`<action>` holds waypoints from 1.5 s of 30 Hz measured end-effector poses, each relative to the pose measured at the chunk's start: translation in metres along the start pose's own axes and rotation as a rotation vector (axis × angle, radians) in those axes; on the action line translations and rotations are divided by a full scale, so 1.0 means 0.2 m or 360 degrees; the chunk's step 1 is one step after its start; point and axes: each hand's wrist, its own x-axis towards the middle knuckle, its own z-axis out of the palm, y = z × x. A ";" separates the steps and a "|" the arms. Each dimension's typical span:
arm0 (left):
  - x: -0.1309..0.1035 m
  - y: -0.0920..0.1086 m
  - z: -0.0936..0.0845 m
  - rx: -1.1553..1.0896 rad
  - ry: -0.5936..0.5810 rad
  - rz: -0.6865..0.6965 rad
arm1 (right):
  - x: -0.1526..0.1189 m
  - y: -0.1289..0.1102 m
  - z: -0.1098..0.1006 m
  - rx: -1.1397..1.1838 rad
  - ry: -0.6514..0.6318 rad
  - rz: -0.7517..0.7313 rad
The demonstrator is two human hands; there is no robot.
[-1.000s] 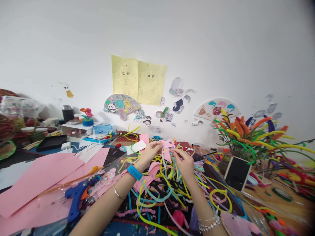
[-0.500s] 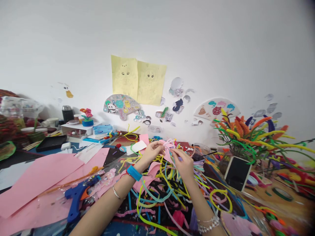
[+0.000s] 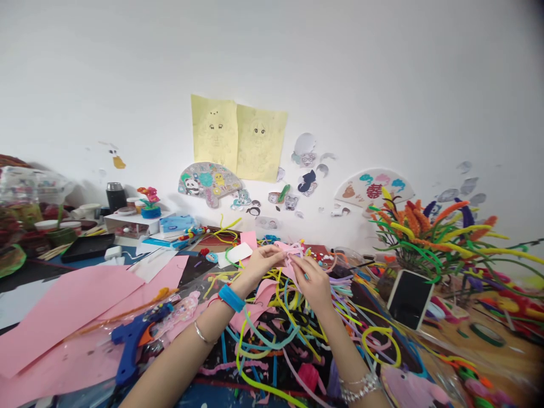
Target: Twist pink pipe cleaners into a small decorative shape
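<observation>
My left hand [image 3: 264, 263] and my right hand [image 3: 313, 280] meet above the middle of the cluttered table. Between their pinched fingertips is a pink piece with strips like pipe cleaners [image 3: 293, 247]; its exact make is too small to tell. My left fingers are closed on its left side, my right fingers on its right side. Beneath both hands lies a tangle of yellow, teal and lilac pipe cleaners [image 3: 272, 343]. Scraps of pink paper [image 3: 266, 292] lie among them.
On the left are large pink sheets [image 3: 68, 309] and a blue glue gun [image 3: 130, 340]. To the right, a phone [image 3: 411, 299] leans near a vase of pipe-cleaner flowers [image 3: 419, 226]. A roll of green tape [image 3: 488, 334] lies farther right. The wall stands behind the table.
My right hand has shifted slightly left and up, closer to my left hand. Both hands still hold the pink piece, which has turned a little.
</observation>
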 end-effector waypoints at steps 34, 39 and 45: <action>-0.01 0.03 0.03 -0.0052 0.0084 -0.0059 | 0.04 -0.04 -0.04 0.0374 0.0209 0.0443; -0.02 0.02 0.05 0.0021 -0.0009 -0.0038 | 0.04 -0.01 -0.04 0.0512 0.0180 0.0571; -0.01 0.02 0.03 0.0095 -0.0092 -0.0008 | 0.04 0.03 -0.04 0.0533 0.0135 0.0544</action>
